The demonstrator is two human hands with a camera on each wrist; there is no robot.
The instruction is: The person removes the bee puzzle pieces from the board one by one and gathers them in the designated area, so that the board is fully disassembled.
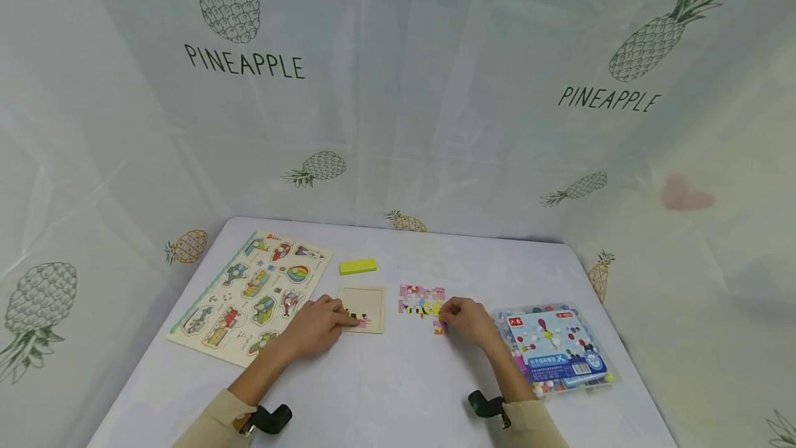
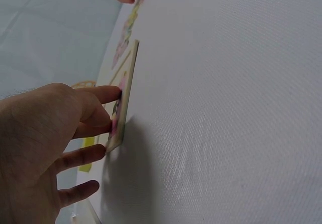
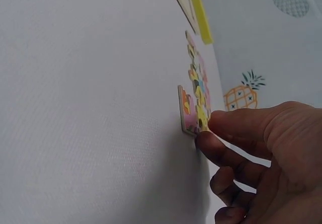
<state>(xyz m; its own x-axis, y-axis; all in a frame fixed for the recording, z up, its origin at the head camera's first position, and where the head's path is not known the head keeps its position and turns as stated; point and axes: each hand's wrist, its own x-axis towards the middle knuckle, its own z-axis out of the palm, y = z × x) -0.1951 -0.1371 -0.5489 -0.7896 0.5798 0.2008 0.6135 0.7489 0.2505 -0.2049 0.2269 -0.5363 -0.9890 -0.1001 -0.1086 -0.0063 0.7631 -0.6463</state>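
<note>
My left hand [image 1: 317,325] reaches over a small wooden puzzle tray [image 1: 371,301], its index finger extended and pressing on joined jigsaw pieces [image 1: 364,321] in the lower left of the tray. In the left wrist view its fingertips touch the pieces and the tray's edge, the other fingers spread. My right hand [image 1: 470,321] is at the right edge of a pink and yellow group of jigsaw pieces [image 1: 418,300] lying on the table. Its thumb and index finger pinch a piece at the edge, mostly hidden by the fingertips. An orange and pink corner piece [image 3: 187,109] lies beside them.
A yellow block [image 1: 357,267] lies behind the tray. At the left is a large wooden picture board [image 1: 245,299] with vehicle shapes. A clear plastic box [image 1: 560,350] with a blue label and coloured balls stands right of my right hand. Pineapple-printed cloth surrounds the white table [image 1: 398,393].
</note>
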